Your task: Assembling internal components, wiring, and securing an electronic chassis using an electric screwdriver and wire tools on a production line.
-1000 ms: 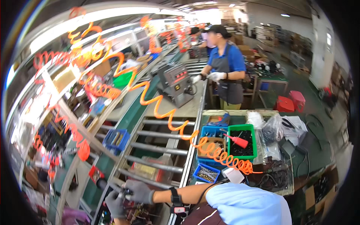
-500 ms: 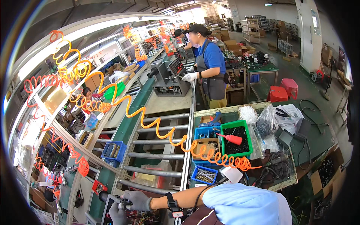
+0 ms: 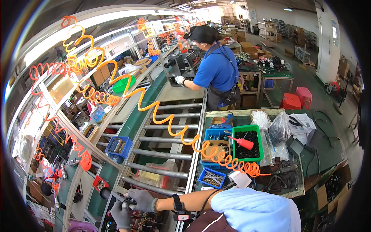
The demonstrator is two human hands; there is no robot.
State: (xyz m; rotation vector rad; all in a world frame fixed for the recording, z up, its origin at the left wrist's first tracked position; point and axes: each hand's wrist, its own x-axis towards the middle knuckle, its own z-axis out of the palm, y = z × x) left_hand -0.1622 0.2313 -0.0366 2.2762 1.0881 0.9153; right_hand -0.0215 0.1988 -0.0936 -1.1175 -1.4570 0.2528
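Both my hands wear grey gloves and are close together at the lower left, over a dark box-shaped device (image 3: 105, 212) with coloured wires beside it. My right hand (image 3: 142, 200) reaches in from the right, its fingers curled at the device's upper edge. Just below and left of it, my left hand (image 3: 121, 215) is bent with its fingertips near the right hand's. A small part seems to be pinched where the fingers meet, but its kind is hidden. A black round knob (image 3: 104, 193) juts from the device's far end.
Metal rollers (image 3: 158, 154) run ahead of the device. To the right, a workbench holds a green bin (image 3: 259, 154) of black parts, a red bottle (image 3: 244, 143) and a blue tray (image 3: 212, 178) of screws. An orange coiled hose (image 3: 154, 112) crosses above. A co-worker (image 3: 218, 65) stands farther along.
The co-worker has leaned over the line and turned away, one gloved hand at a similar device. My view has shifted slightly. My hands stay at the same device, the left a little higher.
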